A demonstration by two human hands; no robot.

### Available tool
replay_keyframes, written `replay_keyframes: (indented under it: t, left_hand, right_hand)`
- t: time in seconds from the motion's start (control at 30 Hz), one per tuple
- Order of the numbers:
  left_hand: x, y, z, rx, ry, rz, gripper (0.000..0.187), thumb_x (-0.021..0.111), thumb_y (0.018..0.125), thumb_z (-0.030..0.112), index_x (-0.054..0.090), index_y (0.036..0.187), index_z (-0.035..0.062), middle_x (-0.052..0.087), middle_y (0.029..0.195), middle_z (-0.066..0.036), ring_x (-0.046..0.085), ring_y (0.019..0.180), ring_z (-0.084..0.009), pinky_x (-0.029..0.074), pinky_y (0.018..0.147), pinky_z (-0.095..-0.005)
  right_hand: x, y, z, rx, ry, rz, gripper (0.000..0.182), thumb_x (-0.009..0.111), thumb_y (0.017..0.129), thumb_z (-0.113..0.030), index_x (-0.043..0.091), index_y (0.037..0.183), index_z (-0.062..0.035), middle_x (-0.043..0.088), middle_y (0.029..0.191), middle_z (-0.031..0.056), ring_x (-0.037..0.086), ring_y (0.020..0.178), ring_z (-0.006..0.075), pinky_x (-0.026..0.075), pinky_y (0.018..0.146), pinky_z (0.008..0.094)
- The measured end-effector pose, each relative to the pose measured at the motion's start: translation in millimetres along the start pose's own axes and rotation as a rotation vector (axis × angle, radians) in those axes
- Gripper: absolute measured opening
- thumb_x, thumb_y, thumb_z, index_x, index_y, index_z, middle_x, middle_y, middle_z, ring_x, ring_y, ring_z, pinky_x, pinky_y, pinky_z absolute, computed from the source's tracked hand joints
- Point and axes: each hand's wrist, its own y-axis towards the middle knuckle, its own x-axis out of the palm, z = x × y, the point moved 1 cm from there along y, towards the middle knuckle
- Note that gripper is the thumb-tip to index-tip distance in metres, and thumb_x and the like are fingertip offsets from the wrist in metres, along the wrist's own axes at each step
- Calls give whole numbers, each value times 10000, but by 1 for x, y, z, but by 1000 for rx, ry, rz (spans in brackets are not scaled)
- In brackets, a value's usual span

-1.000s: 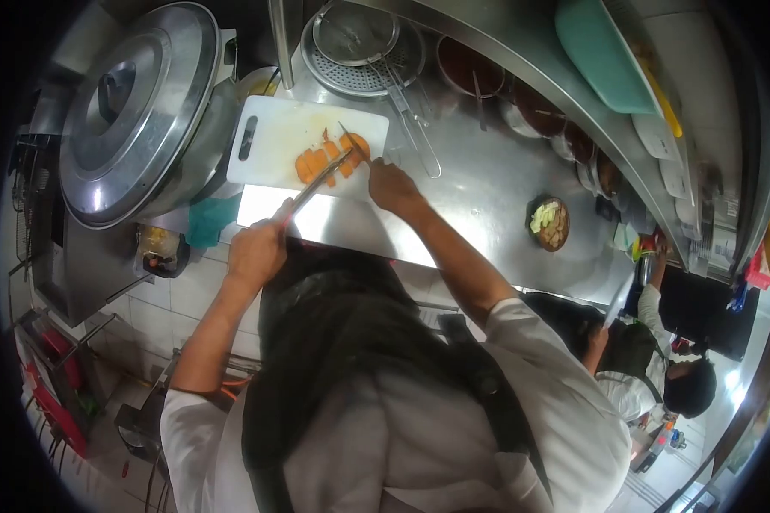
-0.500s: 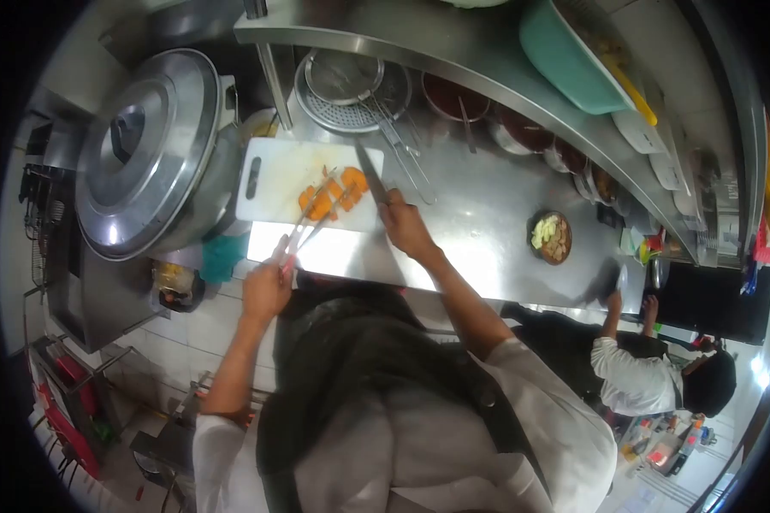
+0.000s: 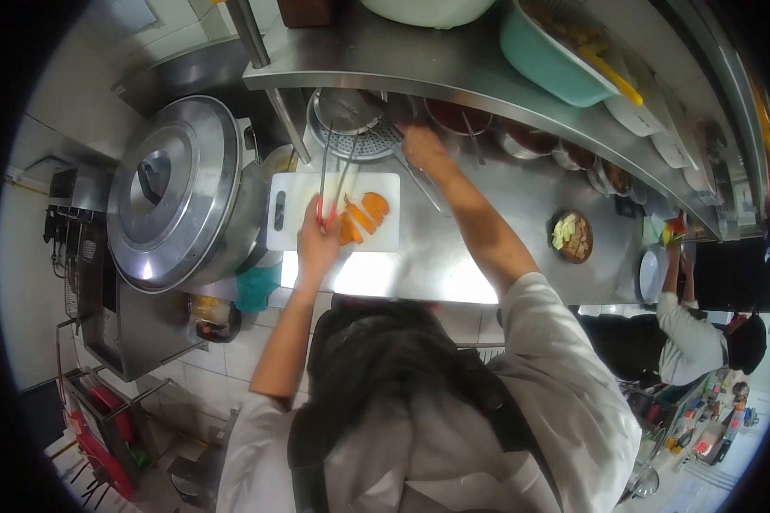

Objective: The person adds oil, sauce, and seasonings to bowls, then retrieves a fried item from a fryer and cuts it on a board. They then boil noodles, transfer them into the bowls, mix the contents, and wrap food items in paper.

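Observation:
My left hand [image 3: 317,244] is closed on red-handled metal tongs [image 3: 320,208], whose arms stand apart and point away over the cutting board towards the sieve. On the white cutting board [image 3: 296,190] lie several thick slices of orange food [image 3: 374,206], beside the tongs. My right hand [image 3: 423,149] reaches beyond the board, beneath the shelf edge, with its fingers closed. A dark blade-like part of the knife [image 3: 393,129] shows at its fingertips, mostly hidden. Close to this hand are a fine mesh sieve [image 3: 347,114] and a perforated metal colander [image 3: 370,147].
A large lidded pot [image 3: 175,192] stands left of the board. The steel shelf [image 3: 359,68] overhangs the counter, with a green tub [image 3: 543,64] on it. Pots of red sauce [image 3: 458,115] line the back. A small bowl [image 3: 572,237] sits right; a co-worker [image 3: 697,342] stands beyond.
My right hand has moved away from the board, up to the colander, with the knife. My left hand and the tongs have moved up over the board; the orange slices lie differently.

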Motion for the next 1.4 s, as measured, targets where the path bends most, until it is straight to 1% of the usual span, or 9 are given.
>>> replay_keyframes:
  t: [0.13,0.2,0.27,0.53,0.63,0.77,0.93,1.1,1.4]
  left_hand:
    - [24,50,-20,-44,-30,-34,717,668,818,106,324,1440,15,620,1107,-224,642,977,-309,502,858,-347]
    - [37,60,-25,-133,-156,-88,734,667,820,99,299,1447,1,608,1130,-217,641,968,-292,499,860,-337]
    - [45,59,-22,-221,-272,-145,751,667,822,92,274,1454,-13,596,1154,-210,640,958,-275,496,862,-328]
    - [61,26,-15,-273,-530,-95,745,616,883,119,201,1472,-71,449,1356,-202,528,1149,-247,456,915,-298]
    - [62,14,-8,-295,-637,-38,701,618,895,140,253,1463,-50,462,1350,-185,535,1142,-244,448,934,-312]
    - [58,-12,-1,-287,-509,85,625,603,916,148,311,1440,-28,471,1342,-173,523,1164,-237,440,956,-326]
    - [58,-69,-31,-117,-117,302,563,608,903,86,357,1398,-12,430,1373,-190,469,1237,-289,416,992,-398]
    - [94,-77,-46,48,488,299,870,700,790,377,278,1469,33,286,1481,-252,229,1375,-484,204,1090,-605]
    - [92,-27,-37,35,680,138,983,646,789,590,240,1487,30,185,1528,-253,166,1411,-455,128,1022,-747]
  right_hand:
    - [-12,-49,-41,-132,189,321,361,554,855,-83,589,1209,-26,562,1230,217,556,1138,364,472,952,445]
    - [-5,-93,-50,-287,343,270,353,566,894,-103,558,1228,11,610,1159,217,617,1019,342,489,912,396]
    - [11,-140,-60,21,743,-222,301,564,919,-123,581,1184,16,642,1080,213,626,995,289,480,899,362]
    - [88,-279,-48,-68,962,-353,258,530,938,-149,621,1094,35,659,962,171,646,834,256,507,801,343]
    - [70,-260,-28,95,1047,-146,184,517,915,-11,628,1054,33,629,847,125,618,732,189,508,694,313]
    - [35,-158,66,0,527,658,253,518,820,79,612,1034,-16,620,973,181,608,891,351,495,782,394]
    - [31,-91,132,-32,71,444,456,491,816,50,518,1265,-26,546,1240,209,548,1101,386,446,951,453]
    - [40,-83,146,-66,90,240,385,493,836,-7,549,1217,-16,610,1123,216,574,1065,387,463,916,448]
    - [51,-213,96,245,105,101,306,438,995,-239,595,1159,-33,624,1080,192,594,1018,382,485,859,447]
